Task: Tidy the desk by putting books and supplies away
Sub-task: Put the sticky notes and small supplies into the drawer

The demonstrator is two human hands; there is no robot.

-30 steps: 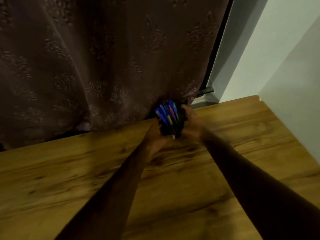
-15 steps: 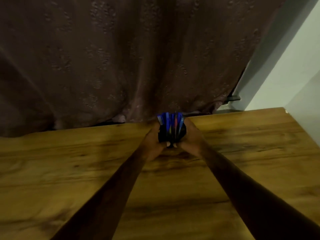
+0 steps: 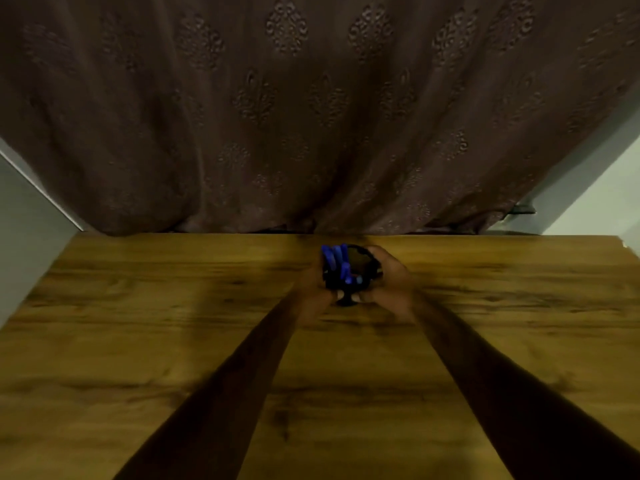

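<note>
A black pen holder (image 3: 360, 263) with several blue pens (image 3: 335, 258) leaning to its left side stands near the far edge of the wooden desk (image 3: 173, 341). My left hand (image 3: 311, 289) curls round the holder's left side and my right hand (image 3: 391, 282) curls round its right side. Both arms stretch forward across the desk. The holder's foot (image 3: 346, 302) shows between my hands at the desk surface. The lower body of the holder is hidden by my fingers.
A brown patterned curtain (image 3: 311, 116) hangs right behind the desk's far edge. Grey wall (image 3: 24, 209) shows at the left, pale wall (image 3: 595, 202) at the right. The desk's right far corner (image 3: 623, 244) is in view.
The view has swung to the left and pulled back, so more of the desk shows. Both hands keep their hold on the pen holder, which now sits lower toward the desk, with the pens leaning left.
</note>
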